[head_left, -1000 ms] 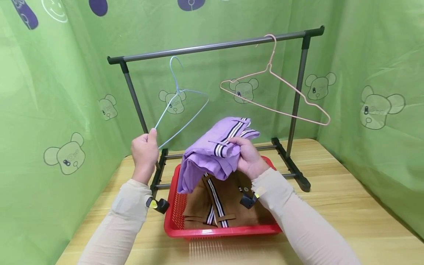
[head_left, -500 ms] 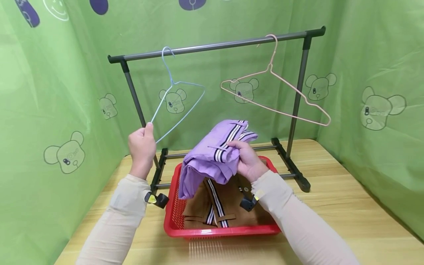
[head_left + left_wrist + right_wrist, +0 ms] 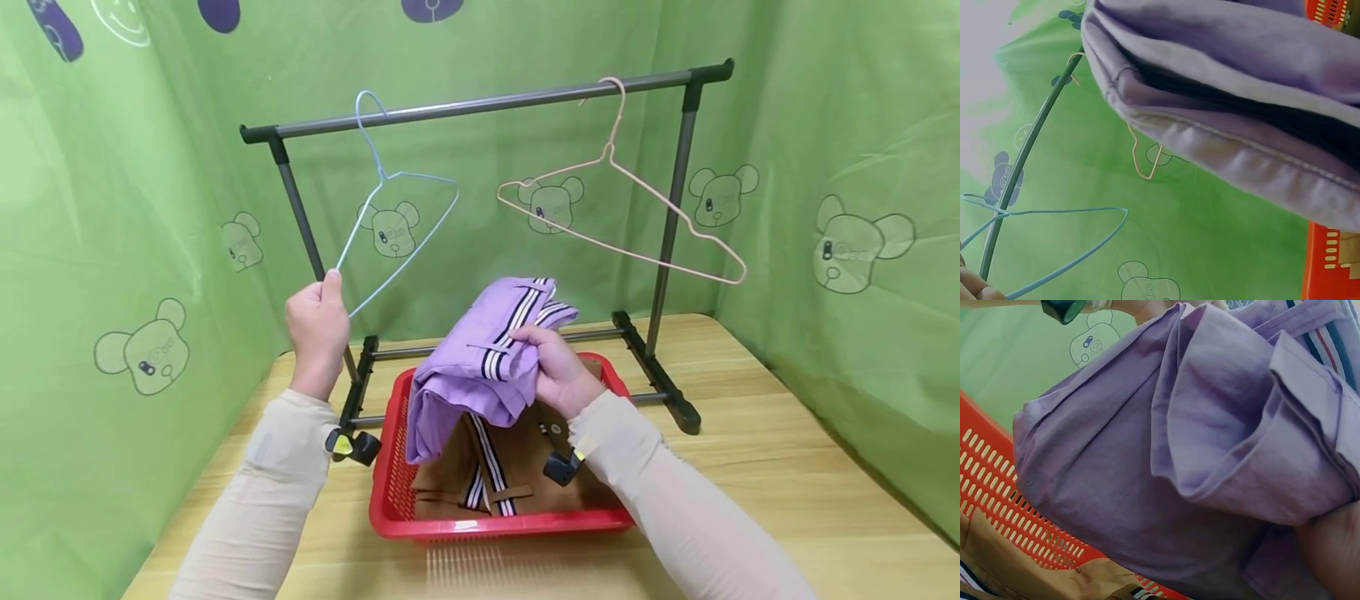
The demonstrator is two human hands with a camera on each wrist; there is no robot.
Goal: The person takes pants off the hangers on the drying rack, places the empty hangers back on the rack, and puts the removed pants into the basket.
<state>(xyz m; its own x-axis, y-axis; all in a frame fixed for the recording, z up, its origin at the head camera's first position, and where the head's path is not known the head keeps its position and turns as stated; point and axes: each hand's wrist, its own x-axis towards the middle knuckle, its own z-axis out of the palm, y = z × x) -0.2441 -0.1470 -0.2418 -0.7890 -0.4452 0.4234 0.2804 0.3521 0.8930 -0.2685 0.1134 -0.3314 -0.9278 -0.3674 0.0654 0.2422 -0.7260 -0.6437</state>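
My left hand [image 3: 318,333] grips a light blue wire hanger [image 3: 382,177] by one lower corner, thumb up along the wire. The hanger's hook overlaps the left part of the rack's rail [image 3: 480,106] in the head view. Folded purple pants [image 3: 465,358] with striped trim and a belt loop hang from my right hand [image 3: 558,367], which pinches them with the thumb on top. They are above a red basket [image 3: 502,526]. In the right wrist view the purple cloth [image 3: 1116,475] fills the middle and hides most of my fingers.
Brown pants [image 3: 525,450] with striped trim lie in the basket. A pink hanger [image 3: 611,150] hangs on the right part of the rail. The rack's dark feet [image 3: 660,375] stand on the wooden table [image 3: 780,467]. Green curtains [image 3: 847,167] surround the table.
My left hand has moved up and slightly left, raising the blue hanger's hook from below the rail to its level. The purple pants have sunk slightly in my right hand.
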